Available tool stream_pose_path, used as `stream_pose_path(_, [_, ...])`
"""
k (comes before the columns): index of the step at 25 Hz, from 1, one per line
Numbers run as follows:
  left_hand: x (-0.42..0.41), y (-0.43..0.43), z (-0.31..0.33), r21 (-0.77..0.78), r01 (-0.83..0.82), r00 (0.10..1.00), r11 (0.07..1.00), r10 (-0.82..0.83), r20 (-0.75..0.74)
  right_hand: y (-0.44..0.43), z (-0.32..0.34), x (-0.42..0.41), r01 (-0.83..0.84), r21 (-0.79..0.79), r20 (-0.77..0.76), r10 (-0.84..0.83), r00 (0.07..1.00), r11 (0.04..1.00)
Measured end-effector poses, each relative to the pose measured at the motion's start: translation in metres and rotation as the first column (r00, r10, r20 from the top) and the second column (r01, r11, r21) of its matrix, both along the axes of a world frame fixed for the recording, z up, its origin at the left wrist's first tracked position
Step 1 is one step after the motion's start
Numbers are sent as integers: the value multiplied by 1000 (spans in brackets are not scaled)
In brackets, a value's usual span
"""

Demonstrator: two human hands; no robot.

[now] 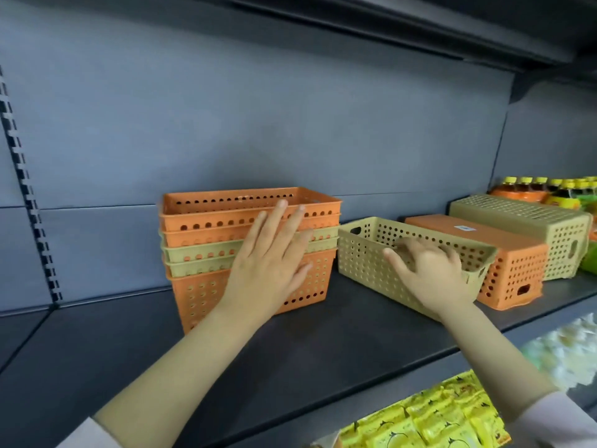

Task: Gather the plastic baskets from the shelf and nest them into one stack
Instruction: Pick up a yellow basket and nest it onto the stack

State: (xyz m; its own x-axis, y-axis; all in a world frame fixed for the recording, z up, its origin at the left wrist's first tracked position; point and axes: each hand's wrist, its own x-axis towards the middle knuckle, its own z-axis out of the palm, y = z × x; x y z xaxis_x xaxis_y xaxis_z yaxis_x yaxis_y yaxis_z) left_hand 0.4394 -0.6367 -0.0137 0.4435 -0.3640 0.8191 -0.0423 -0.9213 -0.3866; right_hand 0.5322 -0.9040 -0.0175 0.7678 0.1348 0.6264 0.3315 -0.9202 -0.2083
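A nested stack of orange and tan perforated baskets [200, 240] stands on the dark shelf [323, 334]. My left hand [271, 263] lies flat against the stack's front right side, fingers spread, holding nothing. Just right of the stack sits an upright tan basket [365, 253]. My right hand [433, 270] grips its near long rim, fingers curled over into the inside. Further right, an orange basket [513, 270] and another tan basket [549, 227] lie upside down side by side.
Bottles with yellow caps [549, 192] stand at the far right behind the upturned baskets. Yellow snack packets [436, 418] fill the shelf below. A shelf board hangs overhead, and a slotted upright [29, 189] runs down the left.
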Motion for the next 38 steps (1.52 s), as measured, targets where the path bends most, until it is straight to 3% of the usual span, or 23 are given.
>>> stream_pose_path(3, [24, -42, -16, -33, 99, 988, 995, -102, -116, -44, -5, 5, -62, -10, 49, 63, 997, 998])
stream_pose_path(7, [49, -95, -30, -427, 148, 910, 892, -292, -294, -96, -13, 11, -351, 26, 164, 343, 925, 936])
stream_pose_path(10, [69, -129, -40, -744, 96, 840, 661, -455, -296, -133, -30, 14, -290, 21, 315, 269, 910, 957])
stream_pose_path(12, [80, -146, -47, -879, 79, 813, 471, -540, -216, -155, -45, 15, -178, 176, 330, 112, 937, 968])
stream_pose_path(13, [85, -151, -50, -924, 79, 800, 374, -577, -165, -164, -52, 13, -172, 309, 268, 88, 960, 935])
stream_pose_path(15, [87, -158, -57, -965, 63, 783, 253, -612, -109, -173, -67, 15, -275, 587, 97, 271, 958, 761])
stream_pose_path(17, [83, -158, -65, -968, 44, 790, 247, -602, -118, -176, -78, 21, -302, 753, -40, 499, 865, 584])
stream_pose_path(18, [82, -157, -68, -968, 34, 791, 250, -598, -127, -179, -83, 24, -285, 744, -95, 517, 851, 605])
stream_pose_path(20, [80, -153, -75, -968, 6, 788, 249, -597, -149, -181, -88, 28, -253, 625, -152, 433, 888, 738])
stream_pose_path(25, [85, -145, -76, -925, -184, 774, 331, -531, -344, -175, -93, 38, -180, 374, -105, 235, 966, 910])
stream_pose_path(31, [78, -141, -71, -944, -131, 801, 302, -530, -281, -172, -99, 45, -144, 401, -113, 205, 972, 905])
stream_pose_path(33, [74, -142, -64, -950, -87, 813, 301, -529, -242, -168, -98, 45, -183, 509, -137, 289, 947, 841])
stream_pose_path(36, [63, -145, -47, -953, -6, 832, 304, -528, -173, -165, -80, 43, -301, 769, -52, 525, 850, 564])
stream_pose_path(38, [56, -144, -29, -946, 53, 850, 320, -512, -126, -165, -61, 46, -347, 779, 5, 549, 836, 522])
